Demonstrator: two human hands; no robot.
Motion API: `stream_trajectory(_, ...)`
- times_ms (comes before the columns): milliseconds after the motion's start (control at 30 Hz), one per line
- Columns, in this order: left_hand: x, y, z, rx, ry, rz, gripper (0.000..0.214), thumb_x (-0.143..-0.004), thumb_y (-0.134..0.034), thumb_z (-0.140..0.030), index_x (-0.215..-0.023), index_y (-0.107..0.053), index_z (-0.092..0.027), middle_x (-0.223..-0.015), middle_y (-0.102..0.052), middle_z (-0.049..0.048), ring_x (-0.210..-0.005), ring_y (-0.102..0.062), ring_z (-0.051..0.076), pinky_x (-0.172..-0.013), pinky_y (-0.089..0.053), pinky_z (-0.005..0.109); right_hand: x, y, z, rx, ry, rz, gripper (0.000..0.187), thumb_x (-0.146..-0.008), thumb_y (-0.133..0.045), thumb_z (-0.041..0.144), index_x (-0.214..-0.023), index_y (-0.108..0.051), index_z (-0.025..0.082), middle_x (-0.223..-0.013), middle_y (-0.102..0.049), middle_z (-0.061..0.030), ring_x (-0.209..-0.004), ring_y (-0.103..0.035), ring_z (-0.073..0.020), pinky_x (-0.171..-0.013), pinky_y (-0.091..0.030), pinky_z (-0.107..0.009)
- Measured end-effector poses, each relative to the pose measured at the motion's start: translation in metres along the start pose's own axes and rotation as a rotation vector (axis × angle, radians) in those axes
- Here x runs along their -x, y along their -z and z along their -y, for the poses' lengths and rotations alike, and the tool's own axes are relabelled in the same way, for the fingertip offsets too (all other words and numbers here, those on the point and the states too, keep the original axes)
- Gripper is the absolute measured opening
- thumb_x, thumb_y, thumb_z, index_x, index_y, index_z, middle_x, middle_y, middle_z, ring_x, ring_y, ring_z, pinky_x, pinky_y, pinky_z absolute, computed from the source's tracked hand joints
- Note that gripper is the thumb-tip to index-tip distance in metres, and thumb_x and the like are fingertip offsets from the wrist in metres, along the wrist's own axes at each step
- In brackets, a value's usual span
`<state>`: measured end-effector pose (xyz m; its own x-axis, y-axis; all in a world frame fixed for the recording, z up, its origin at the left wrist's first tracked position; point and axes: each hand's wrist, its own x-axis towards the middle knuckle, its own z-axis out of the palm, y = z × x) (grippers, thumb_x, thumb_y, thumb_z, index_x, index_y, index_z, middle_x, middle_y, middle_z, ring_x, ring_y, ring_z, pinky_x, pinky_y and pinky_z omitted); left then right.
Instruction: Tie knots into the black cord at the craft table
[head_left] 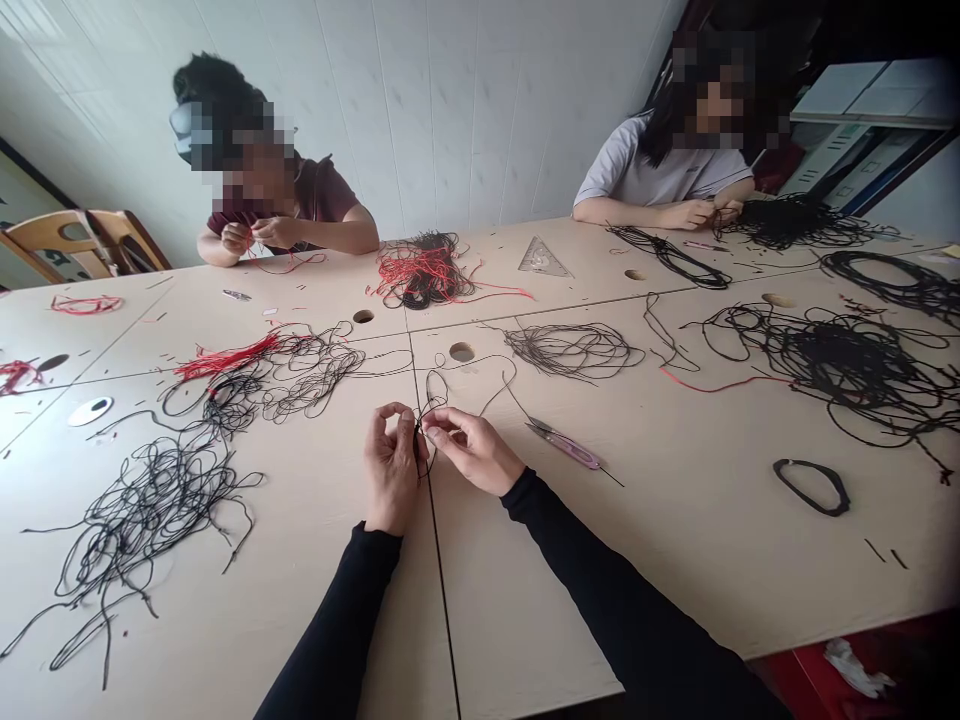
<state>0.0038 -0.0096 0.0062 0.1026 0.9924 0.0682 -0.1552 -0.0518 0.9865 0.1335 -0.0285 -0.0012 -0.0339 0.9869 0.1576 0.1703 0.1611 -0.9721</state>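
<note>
Both my hands meet over the seam of the table, holding a thin black cord (pixel 436 388) between them. My left hand (pixel 391 468) has its fingers curled round the cord, which hangs down past the palm. Thumb and forefinger of my right hand (pixel 474 450) pinch the same cord close to the left fingertips. A loop rises above the fingers and a tail runs right across the table. Just right of my right hand lies a pair of thread snips (pixel 566 444) with pinkish handles. Any knot is hidden between my fingers.
Tangled black cords (pixel 150 510) spread at the left, with red cords (pixel 229 357) behind. A coil of black cord (pixel 574 348) lies ahead, and a larger black heap (pixel 847 365) at the right. Two people (pixel 289 210) work across the table; a triangle ruler (pixel 544 258) lies between them.
</note>
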Motion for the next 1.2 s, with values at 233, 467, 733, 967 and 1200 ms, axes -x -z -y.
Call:
stream_trajectory(233,-0.001,0.001,0.0,-0.033,-0.017,-0.054,0.023,-0.092,-0.056,-0.045,-0.095,-0.046,-0.024,-0.04,-0.042,-0.0116,-0.034,-0.033,0.006,-0.036,-0.029,0.014,0.002,0.004,0.001,0.064,-0.031,0.003,0.019,-0.089,-0.053,0.034,-0.085,-0.061,0.016,-0.075,-0.062,-0.001,-0.065,-0.053,-0.0138,-0.064,-0.043,-0.027)
stream_trajectory(467,-0.005,0.005,0.004,-0.003,-0.042,-0.184,0.028,-0.09,-0.057,-0.05,-0.093,-0.045,-0.024,-0.038,-0.04,-0.0124,-0.032,-0.03,0.006,-0.032,-0.025,0.014,0.0,0.01,0.0,0.068,-0.113,-0.039,0.017,-0.083,-0.052,0.029,-0.07,-0.056,0.018,-0.066,-0.06,0.0004,-0.059,-0.051,-0.0126,-0.06,-0.041,-0.026)
stream_trajectory(733,-0.002,0.002,0.0,0.013,-0.06,-0.148,0.027,-0.091,-0.057,-0.049,-0.094,-0.045,-0.025,-0.038,-0.038,-0.0126,-0.032,-0.031,0.007,-0.033,-0.026,0.014,0.001,0.004,0.002,0.055,-0.111,-0.18,0.022,-0.086,-0.057,0.036,-0.099,-0.061,0.018,-0.098,-0.07,-0.008,-0.086,-0.064,-0.0188,-0.073,-0.05,-0.03)
stream_trajectory(967,0.005,-0.006,-0.003,-0.004,-0.042,-0.028,0.025,-0.092,-0.057,-0.047,-0.095,-0.046,-0.024,-0.04,-0.039,-0.0121,-0.035,-0.03,0.006,-0.037,-0.028,0.015,0.0,-0.004,0.004,-0.161,-0.063,0.004,0.026,-0.086,-0.061,0.039,-0.099,-0.061,0.016,-0.084,-0.066,-0.0045,-0.076,-0.063,-0.0169,-0.074,-0.051,-0.032)
stream_trajectory(1200,0.004,-0.004,-0.001,-0.022,-0.031,-0.019,0.027,-0.091,-0.057,-0.047,-0.095,-0.047,-0.023,-0.046,-0.045,-0.0103,-0.036,-0.038,0.007,-0.038,-0.032,0.016,0.0,-0.001,0.005,-0.116,-0.041,-0.027,0.022,-0.087,-0.058,0.038,-0.086,-0.06,0.016,-0.076,-0.061,-0.002,-0.069,-0.057,-0.0141,-0.065,-0.047,-0.028)
